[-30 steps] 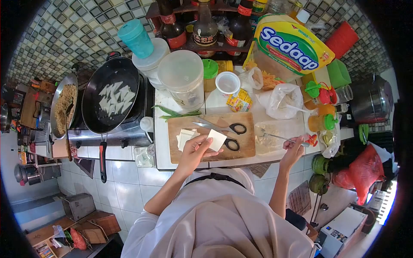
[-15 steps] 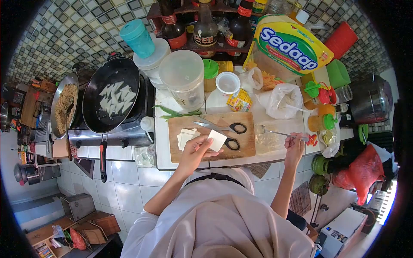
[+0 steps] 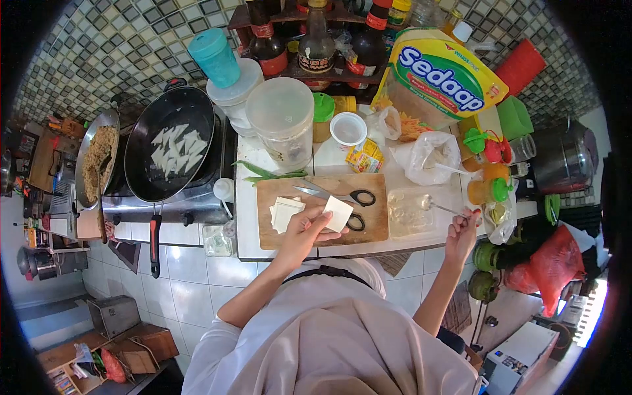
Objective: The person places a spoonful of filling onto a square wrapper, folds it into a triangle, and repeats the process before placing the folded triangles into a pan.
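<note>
My left hand [image 3: 304, 230] pinches a white square sheet [image 3: 338, 213] over the front of the wooden cutting board [image 3: 372, 230]. Beneath and beside it on the board lie a stack of similar pale squares [image 3: 284, 212] and black-handled scissors [image 3: 361, 197], partly covered by the sheet. At the right, my right hand [image 3: 462, 236] has its fingers closed on the handle of a metal spoon [image 3: 445, 209]. The spoon's bowl is over the right part of a clear shallow tray [image 3: 407, 220], which stands beside the board.
A black pan [image 3: 141, 168] with white pieces and a pan of brown food [image 3: 99, 155] sit on the stove at left. Jars [image 3: 283, 125], green chillies [image 3: 263, 172], a plastic bag [image 3: 431, 158] and a yellow Sedaap pouch [image 3: 438, 76] stand behind the board.
My right hand and the spoon have moved right, with the spoon's bowl now nearer the tray's right side. My left hand and the white sheet have shifted slightly right.
</note>
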